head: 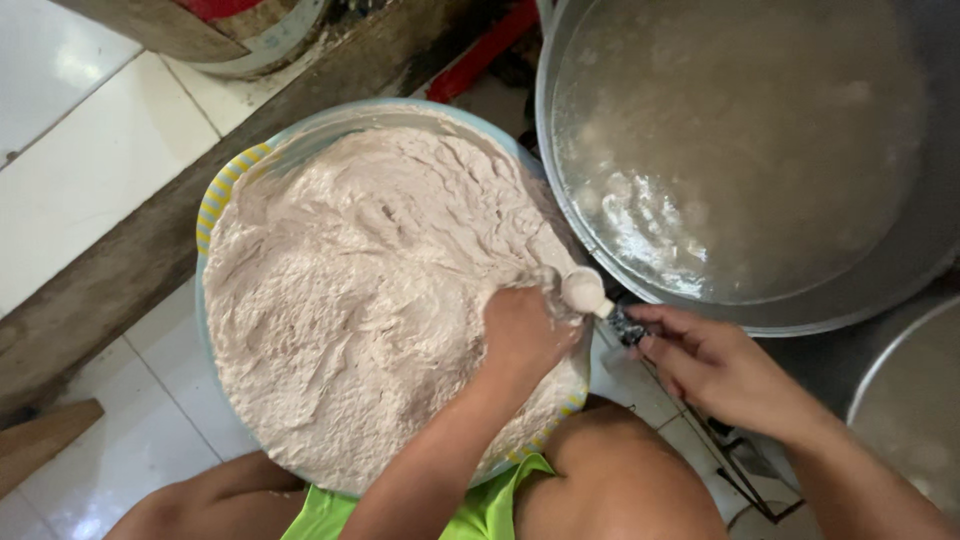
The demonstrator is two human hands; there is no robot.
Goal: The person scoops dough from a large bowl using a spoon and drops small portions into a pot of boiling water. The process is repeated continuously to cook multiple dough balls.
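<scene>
At far left, a plank (130,260) is running diagonally across the white floor tiles (70,170); above it the foot of a drum (250,40) with a red patch is showing, too cropped to tell any label.

A wide bowl (222,190) with a yellow-striped rim is sitting on the floor between the person's knees, heaped with pale pinkish paste (350,300). The paste is looking thick, soft and sticky, holding ridges; it is probably best taken in small squeezed handfuls.

The left hand (520,335) is closing into the paste near the bowl's right edge, squeezing out a lump.

The right hand (715,365) is pinching the dark handle of a spoon (588,292), whose coated bowl is meeting that lump.

At right, a big metal pot (880,290) is holding cloudy water (740,150), likely heavy and liable to slosh. A second pan (915,410) is peeking in at the corner.
</scene>
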